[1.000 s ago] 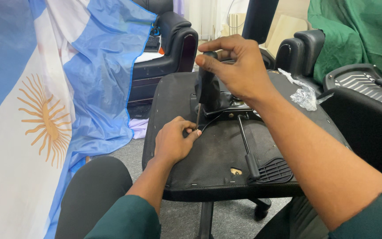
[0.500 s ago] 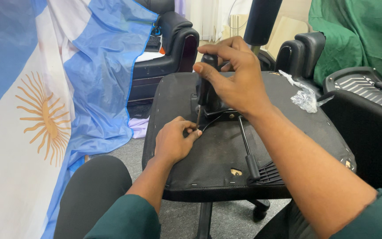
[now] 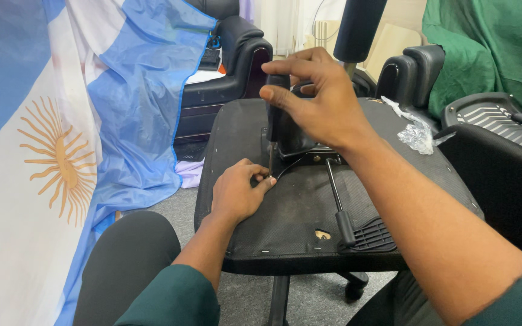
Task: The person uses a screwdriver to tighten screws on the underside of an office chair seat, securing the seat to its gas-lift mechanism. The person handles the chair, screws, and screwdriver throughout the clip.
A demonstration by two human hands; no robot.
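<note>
Nearest, the person's knee point(image 3: 131, 259) in dark trousers sits at the lower left, with green sleeves point(image 3: 170, 299) at the bottom edge on both sides. Just beyond it lies an upturned office chair seat point(image 3: 285, 223), its black fabric underside facing up, stapled along the near edge, with a small tear showing pale foam near the front. On the right of that underside a black lever point(image 3: 336, 199) runs from the central metal mechanism point(image 3: 309, 151) toward the near edge, ending in a ribbed plastic paddle. The left hand point(image 3: 237, 192) rests on the fabric near the middle-left, its fingers curled and pinching the lower end of the screwdriver's shaft where it meets the seat. The screwdriver point(image 3: 273, 130) stands nearly upright, just left of the mechanism. The right hand point(image 3: 318, 99) reaches in from the right, above it, fingers wrapped around the top of the dark handle. On the far right of the seat lies a crumpled clear plastic bag point(image 3: 417, 134). To the left hangs a blue and white flag point(image 3: 61, 139) with a golden sun. Farther back stand black armchairs point(image 3: 237, 66), a black cylinder point(image 3: 357, 27) rising over the seat, and a green cloth point(image 3: 490, 48) at the far right.
</note>
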